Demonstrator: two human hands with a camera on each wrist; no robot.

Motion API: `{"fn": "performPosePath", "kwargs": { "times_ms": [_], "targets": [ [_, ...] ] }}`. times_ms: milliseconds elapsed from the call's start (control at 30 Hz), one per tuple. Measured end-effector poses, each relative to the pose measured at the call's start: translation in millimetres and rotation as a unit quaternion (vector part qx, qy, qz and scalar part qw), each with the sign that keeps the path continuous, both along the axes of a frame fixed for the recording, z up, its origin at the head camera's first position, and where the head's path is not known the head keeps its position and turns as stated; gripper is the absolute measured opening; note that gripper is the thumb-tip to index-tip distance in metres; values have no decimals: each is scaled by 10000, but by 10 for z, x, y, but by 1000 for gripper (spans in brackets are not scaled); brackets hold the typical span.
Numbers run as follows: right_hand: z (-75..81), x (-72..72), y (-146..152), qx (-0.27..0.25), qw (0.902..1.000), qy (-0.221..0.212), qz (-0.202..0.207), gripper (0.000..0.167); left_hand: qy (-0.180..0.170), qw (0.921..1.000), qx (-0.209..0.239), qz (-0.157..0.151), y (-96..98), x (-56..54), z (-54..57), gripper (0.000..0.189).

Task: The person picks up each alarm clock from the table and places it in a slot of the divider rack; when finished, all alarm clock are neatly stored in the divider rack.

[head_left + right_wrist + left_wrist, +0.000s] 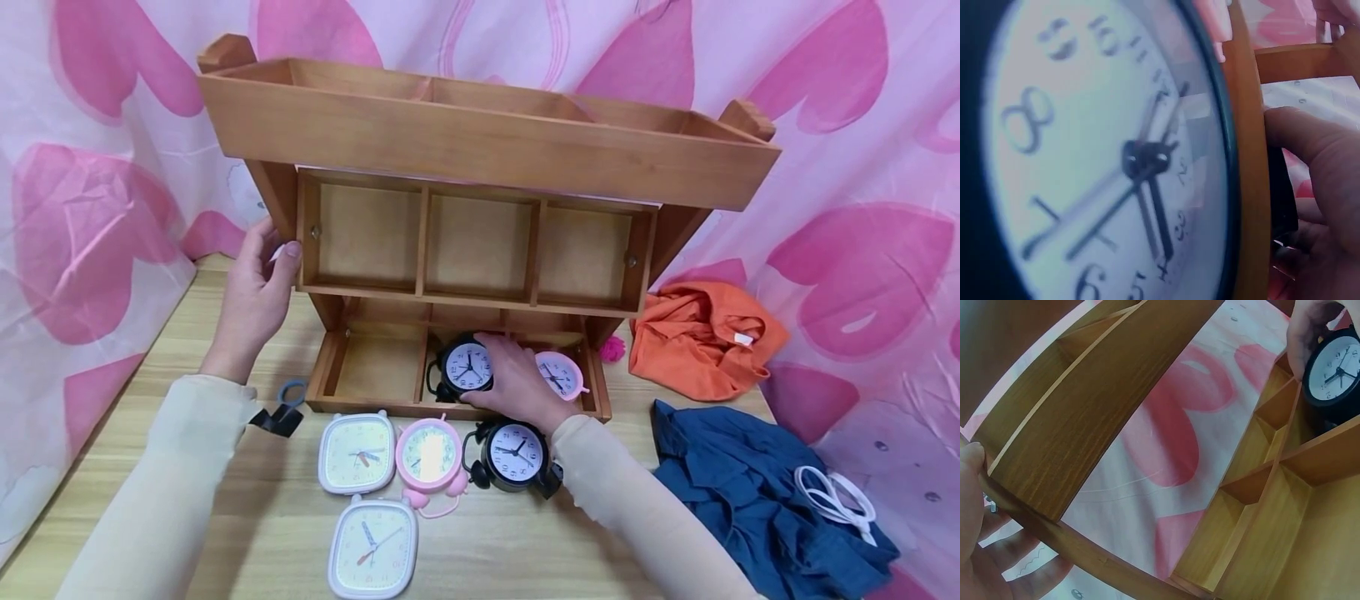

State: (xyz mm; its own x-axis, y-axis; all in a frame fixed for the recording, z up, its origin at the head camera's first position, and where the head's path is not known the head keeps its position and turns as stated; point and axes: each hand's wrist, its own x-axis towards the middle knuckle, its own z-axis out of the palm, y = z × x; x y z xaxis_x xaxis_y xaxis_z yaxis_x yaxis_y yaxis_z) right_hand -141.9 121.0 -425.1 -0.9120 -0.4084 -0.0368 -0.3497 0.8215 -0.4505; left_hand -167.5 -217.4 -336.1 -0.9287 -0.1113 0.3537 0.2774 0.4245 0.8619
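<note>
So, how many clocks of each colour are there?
Black clocks: 2, one in the right hand, one on the table
Pink clocks: 2, one in the lower tray, one on the table
White clocks: 2, both on the table
Total: 6 clocks in view

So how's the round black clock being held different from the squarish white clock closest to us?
The round black clock has a circular face; the squarish white clock has a rounded-square one. Fingers of the right hand grip the black clock, while the white clock lies face up on the light wooden table, untouched. Both have pale dials with pointers.
</note>
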Motion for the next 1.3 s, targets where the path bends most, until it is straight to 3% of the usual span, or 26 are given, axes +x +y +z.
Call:
{"fn": "performPosePath", "kwargs": {
  "times_ms": [400,800,1067,1300],
  "targets": [
    [112,127,155,-107,9986,-305,415,88,10,10000,-51,-15,5,3,7,49],
    [501,706,559,-1162,9916,-533,-204,83,32,10000,-21,-50,4,6,1,48],
    [517,1046,727,-1179,9910,-272,-572,80,32,10000,-69,-28,-3,8,-1,48],
    [397,1203,863,-1533,9859,91,-660,78,28,10000,-35,-32,-10,7,4,48]
  ]
}}
